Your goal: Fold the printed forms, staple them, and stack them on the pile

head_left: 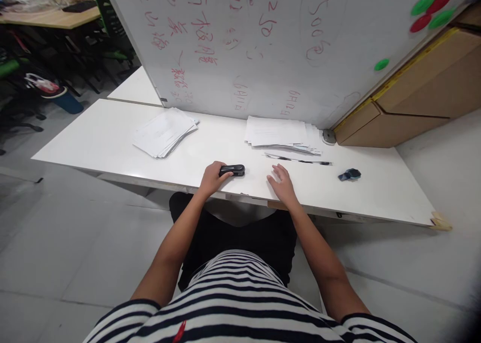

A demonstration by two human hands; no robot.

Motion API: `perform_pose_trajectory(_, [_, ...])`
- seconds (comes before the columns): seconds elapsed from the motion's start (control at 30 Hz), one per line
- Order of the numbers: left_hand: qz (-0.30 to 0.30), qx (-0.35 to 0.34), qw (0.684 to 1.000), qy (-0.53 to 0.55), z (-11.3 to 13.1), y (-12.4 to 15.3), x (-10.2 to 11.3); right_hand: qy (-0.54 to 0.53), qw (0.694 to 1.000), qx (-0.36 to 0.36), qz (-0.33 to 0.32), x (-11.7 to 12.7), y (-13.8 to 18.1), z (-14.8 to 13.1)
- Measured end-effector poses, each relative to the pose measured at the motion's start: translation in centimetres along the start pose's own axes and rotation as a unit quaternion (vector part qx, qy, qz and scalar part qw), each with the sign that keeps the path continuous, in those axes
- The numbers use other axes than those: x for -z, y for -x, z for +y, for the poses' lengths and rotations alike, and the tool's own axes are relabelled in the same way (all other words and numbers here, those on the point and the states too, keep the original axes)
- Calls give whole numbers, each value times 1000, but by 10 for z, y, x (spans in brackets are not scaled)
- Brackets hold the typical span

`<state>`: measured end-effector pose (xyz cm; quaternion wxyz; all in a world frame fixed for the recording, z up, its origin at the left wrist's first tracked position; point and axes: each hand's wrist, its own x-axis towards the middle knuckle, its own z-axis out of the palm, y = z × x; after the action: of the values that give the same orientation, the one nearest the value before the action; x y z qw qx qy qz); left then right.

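Note:
My left hand [212,178] is curled around the near end of a black stapler [233,170] that lies on the white table [108,142]. My right hand [281,182] rests flat on the table with its fingers spread, holding nothing, a short way right of the stapler. Just beyond my right hand lies a thin stapled set of sheets with a dark edge [296,159]. Behind it sits a stack of white papers [280,133]. A second, fanned stack of papers [164,132] lies to the far left of my left hand.
A whiteboard [263,42] with red writing and coloured magnets stands along the table's far edge. A small dark blue object [349,174] lies on the table at the right. Brown cardboard boxes [421,97] sit at the far right. Chairs and a desk stand at the back left.

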<state>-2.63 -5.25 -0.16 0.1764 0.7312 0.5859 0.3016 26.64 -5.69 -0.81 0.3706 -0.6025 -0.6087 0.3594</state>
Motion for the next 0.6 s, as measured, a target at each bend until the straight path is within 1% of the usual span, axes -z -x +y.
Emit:
perform_pose_trajectory(0.2, [2,2,1000,-2,2,0,1,66,998,21,8,-2,3,-4])
perform_pose_trajectory(0.37, [2,0,1000,0,2,0,2,76,996,40,18,-6,5,-4])
perform_pose_trajectory(0.47, [2,-1,1000,6,5,2,1,77,994,69,32,-9,7,0])
perform_pose_trajectory(0.53, [-7,-3,999,33,6,3,2,84,992,87,39,-12,8,3])
perform_pose_trajectory(0.6, [-16,3,995,94,4,1,6,92,990,98,44,-14,8,6])
